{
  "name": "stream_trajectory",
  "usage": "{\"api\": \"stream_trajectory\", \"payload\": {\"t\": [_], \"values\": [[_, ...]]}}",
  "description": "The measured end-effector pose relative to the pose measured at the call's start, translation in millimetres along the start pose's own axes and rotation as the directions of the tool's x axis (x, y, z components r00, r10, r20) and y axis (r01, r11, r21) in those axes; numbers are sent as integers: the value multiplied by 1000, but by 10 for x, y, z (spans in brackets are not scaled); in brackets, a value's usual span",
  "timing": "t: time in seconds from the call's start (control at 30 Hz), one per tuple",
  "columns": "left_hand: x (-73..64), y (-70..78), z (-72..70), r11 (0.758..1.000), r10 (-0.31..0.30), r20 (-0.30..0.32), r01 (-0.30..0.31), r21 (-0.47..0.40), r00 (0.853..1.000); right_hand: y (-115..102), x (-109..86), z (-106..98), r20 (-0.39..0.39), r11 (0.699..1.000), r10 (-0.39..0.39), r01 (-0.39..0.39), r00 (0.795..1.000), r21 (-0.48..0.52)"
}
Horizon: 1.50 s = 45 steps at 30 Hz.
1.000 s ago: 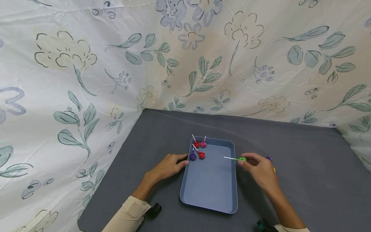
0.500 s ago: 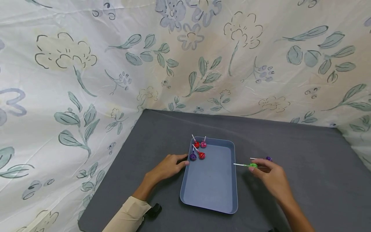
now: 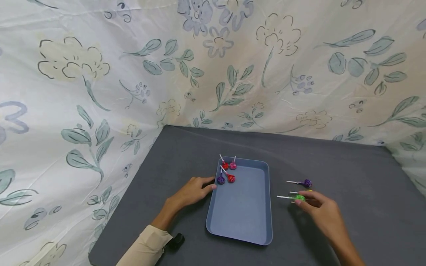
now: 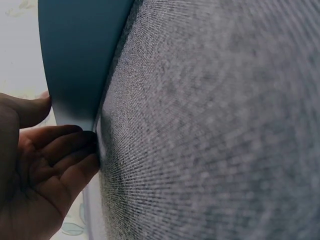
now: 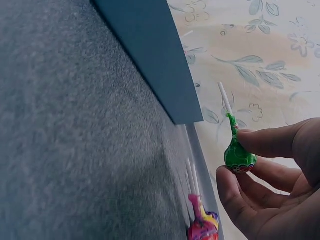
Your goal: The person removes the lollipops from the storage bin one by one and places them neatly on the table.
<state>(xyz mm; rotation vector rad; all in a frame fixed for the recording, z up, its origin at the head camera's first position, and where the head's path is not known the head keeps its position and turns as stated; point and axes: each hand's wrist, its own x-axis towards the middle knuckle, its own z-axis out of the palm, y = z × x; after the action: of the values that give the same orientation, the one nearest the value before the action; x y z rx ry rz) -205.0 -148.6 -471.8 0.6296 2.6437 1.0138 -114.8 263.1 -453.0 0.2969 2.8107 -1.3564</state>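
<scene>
My right hand [image 3: 323,207] pinches a green-wrapped lollipop [image 3: 300,198] between thumb and fingers, its white stick pointing left toward the tray. In the right wrist view the lollipop's round head [image 5: 240,157] sits between thumb and fingertips. On the opposite side, my left hand [image 3: 194,190] touches the left side of the blue-grey tray [image 3: 241,214] with thumb and extended fingers. Two red lollipops [image 3: 231,178], a pink one [image 3: 233,165] and a purple one [image 3: 221,180] lie in the tray's far left corner.
Right of the tray, a purple lollipop [image 3: 307,183] lies on the grey cloth [image 3: 372,207]; others are partly hidden by the right hand. Pink and yellow wrappers [image 5: 202,230] show there in the right wrist view. A floral sheet [image 3: 283,99] hangs behind and to the left.
The right hand has moved right and nearer the front edge with the green lollipop, away from the tray's rim. The purple lollipop beyond it now shows fully. The left hand stays put.
</scene>
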Motion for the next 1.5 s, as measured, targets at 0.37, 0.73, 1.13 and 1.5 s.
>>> {"api": "stream_trajectory", "payload": {"t": [0.37,0.73,1.13,1.5], "values": [[-17,-11,-18,1000,-2,8,2,-4,1000,172,-117,-49,-45,999,35,-37,998,-40],[-40,-19,-33,1000,2,6,-2,8,1000,316,-201,-120,-37,990,125,-127,992,-57],[-56,-54,-39,1000,17,10,-17,6,1000,415,-161,-155,-5,969,193,-191,981,-160],[-75,-54,-53,1000,24,12,-24,0,1000,452,-224,-122,-21,978,120,-122,993,-169]]}}
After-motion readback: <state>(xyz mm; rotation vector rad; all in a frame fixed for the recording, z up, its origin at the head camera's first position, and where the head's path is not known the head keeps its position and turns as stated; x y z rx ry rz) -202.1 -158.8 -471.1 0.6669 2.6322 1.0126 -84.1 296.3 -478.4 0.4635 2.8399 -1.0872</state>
